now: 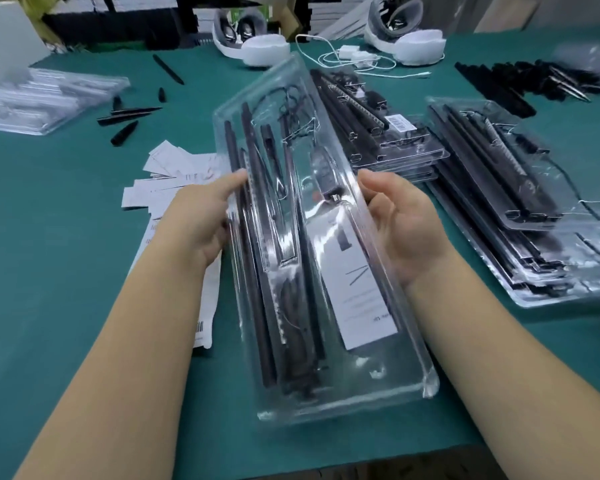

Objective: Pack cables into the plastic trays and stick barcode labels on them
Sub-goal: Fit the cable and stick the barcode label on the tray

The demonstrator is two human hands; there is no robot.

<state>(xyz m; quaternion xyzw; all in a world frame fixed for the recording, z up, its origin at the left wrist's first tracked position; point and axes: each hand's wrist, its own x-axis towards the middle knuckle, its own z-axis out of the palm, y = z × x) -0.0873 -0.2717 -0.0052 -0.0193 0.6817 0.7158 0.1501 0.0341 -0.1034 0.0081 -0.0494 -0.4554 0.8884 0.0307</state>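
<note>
Above green table (66,237), both hands gripping tray (343,393)

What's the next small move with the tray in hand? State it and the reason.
Probably lay the filled clear plastic tray, held by the left hand and right hand, on the green mat and take a white barcode label: no barcode sticker shows on it, while a stacked tray carries one.

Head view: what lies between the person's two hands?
The clear plastic tray, packed with black cables and a white card, lies between the left hand and right hand, gripped by both.
</note>
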